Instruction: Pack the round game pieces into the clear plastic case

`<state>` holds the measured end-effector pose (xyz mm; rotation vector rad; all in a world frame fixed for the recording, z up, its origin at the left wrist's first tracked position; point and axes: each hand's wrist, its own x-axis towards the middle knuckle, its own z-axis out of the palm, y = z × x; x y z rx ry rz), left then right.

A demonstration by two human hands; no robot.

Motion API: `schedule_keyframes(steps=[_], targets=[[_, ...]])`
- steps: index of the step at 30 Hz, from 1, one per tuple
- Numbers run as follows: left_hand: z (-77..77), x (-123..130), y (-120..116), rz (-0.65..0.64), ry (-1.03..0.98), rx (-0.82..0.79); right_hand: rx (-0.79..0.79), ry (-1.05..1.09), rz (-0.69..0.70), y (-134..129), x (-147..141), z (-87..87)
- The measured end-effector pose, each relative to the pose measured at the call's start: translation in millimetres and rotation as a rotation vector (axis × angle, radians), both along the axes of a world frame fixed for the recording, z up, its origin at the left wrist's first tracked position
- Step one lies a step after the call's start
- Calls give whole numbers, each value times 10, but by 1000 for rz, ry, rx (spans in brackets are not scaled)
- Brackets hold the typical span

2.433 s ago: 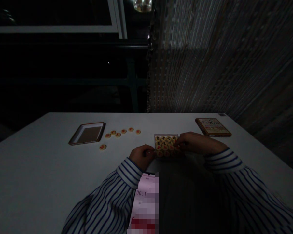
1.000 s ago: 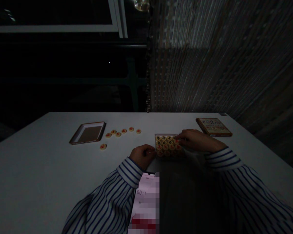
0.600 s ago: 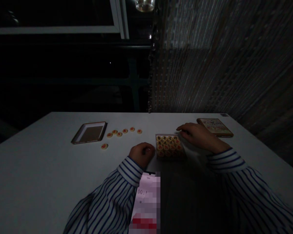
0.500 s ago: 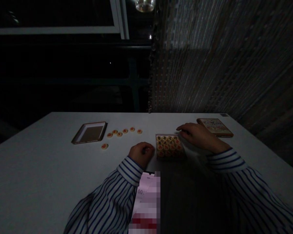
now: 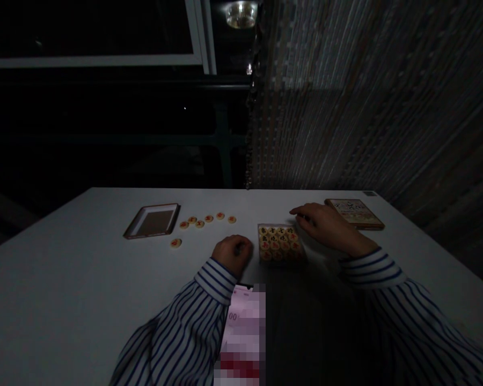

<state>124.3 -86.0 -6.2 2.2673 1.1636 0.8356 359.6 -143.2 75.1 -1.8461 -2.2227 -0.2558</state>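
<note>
A box of round chess pieces (image 5: 280,244) with black and red characters, set in rows, lies on the white table (image 5: 145,289). Just left of it is my left hand (image 5: 232,253), its fingers curled closed; whatever they may hold is hidden. My right hand (image 5: 326,225) rests at the box's upper right corner, fingers stretched to the left and apart, nothing seen in them. Several loose pieces with red characters, among them one piece (image 5: 176,243) nearer the front, lie left of my left hand.
An open, shallow box lid (image 5: 153,221) lies at the back left. At the back right is a flat box with a printed picture (image 5: 356,213). A lit phone (image 5: 241,327) lies between my forearms. Behind the table hangs a strand curtain (image 5: 326,107).
The view has tilted up slightly, so things appear a little lower. Both hands keep nearly the same places beside the box, and the pieces have not visibly moved.
</note>
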Motion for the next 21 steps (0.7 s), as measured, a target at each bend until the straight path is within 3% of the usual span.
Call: schedule_keyframes(steps=[6,21], targets=[[-13,-5,15,2,-32,8,42,11,8,-31,-46,13],[122,-77,26,64,-197,17,208,158,54,-53,-145,76]])
